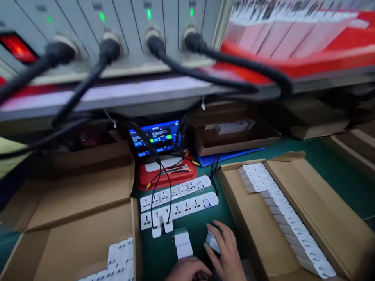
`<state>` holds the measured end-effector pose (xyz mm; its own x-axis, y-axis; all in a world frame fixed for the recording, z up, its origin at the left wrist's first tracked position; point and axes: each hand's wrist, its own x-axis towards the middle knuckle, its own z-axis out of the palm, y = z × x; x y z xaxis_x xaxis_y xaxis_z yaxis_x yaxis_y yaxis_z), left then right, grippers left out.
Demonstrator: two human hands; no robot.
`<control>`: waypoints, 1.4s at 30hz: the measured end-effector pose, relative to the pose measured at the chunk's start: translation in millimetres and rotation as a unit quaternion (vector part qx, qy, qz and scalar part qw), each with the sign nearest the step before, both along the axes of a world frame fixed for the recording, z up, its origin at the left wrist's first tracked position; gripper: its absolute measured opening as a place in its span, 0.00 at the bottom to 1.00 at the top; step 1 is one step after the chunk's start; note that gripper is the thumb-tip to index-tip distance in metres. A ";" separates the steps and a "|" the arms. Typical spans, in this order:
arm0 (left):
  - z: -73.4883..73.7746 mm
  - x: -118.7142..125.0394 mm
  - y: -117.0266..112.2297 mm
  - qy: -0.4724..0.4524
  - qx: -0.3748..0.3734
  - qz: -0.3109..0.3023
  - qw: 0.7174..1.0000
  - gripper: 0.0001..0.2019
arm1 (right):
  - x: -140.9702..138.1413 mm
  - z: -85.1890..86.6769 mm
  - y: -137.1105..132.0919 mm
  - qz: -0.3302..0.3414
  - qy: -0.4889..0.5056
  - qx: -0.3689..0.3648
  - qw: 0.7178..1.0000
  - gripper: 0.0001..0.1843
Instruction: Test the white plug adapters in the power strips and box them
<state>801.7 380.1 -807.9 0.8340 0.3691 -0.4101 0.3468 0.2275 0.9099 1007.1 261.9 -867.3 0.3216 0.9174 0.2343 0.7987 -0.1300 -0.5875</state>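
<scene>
While a white adapter [213, 242] is cupped by the half-closed right hand [226, 251], the left hand's [187, 270] grip cannot be told. A second adapter [183, 245] is seen lengthwise just ahead of it.

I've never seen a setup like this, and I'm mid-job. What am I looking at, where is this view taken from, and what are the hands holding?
This view comes from a camera worn on the person's head, looking forward and down. Above is a grey panel with black cables plugged in. Below, two white power strips lie on a green mat. A cardboard box holds a row of more white strips. The right hand holds a small white plastic piece; the left hand is beside a second white piece.
</scene>
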 end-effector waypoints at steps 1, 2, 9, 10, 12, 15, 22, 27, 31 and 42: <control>-7.0 1.7 1.2 -0.026 0.031 -0.024 0.999 0.25 | 1.5 -8.8 1.7 0.002 -0.013 0.003 1.000 0.38; -12.5 2.7 2.3 -0.046 0.061 -0.041 0.996 0.26 | 3.1 -17.7 3.3 0.007 -0.028 0.009 1.000 0.38; -20.8 -16.2 -8.0 -0.099 0.455 0.002 0.885 0.20 | 19.1 -29.7 19.5 0.058 -0.154 0.054 0.985 0.25; -21.4 -18.7 -10.1 -0.077 0.530 0.027 0.844 0.21 | 21.1 -23.1 21.4 0.068 -0.168 0.047 0.982 0.25; -24.8 -20.7 -12.5 -0.010 0.657 0.058 0.751 0.22 | 24.6 -7.1 23.6 0.086 -0.193 0.022 0.977 0.24; -32.3 -17.7 -11.7 0.073 0.767 0.060 0.635 0.25 | 30.1 19.6 24.7 0.097 -0.227 -0.036 0.968 0.21; -22.3 -7.9 -17.2 0.118 0.823 0.044 0.554 0.20 | 54.2 70.4 47.3 0.103 -0.284 -0.210 0.930 0.14; -14.5 -14.6 -24.2 0.106 0.757 0.059 0.642 0.14 | 75.5 80.4 73.2 0.129 -0.286 -0.264 0.912 0.14; -2.1 -23.3 -13.6 -0.014 0.524 0.197 0.828 0.11 | 98.0 88.2 86.7 0.164 -0.192 -0.241 0.937 0.15; 49.6 -5.8 17.7 -0.181 0.068 0.335 0.922 0.29 | 110.5 79.0 133.4 0.166 0.186 -0.106 0.963 0.35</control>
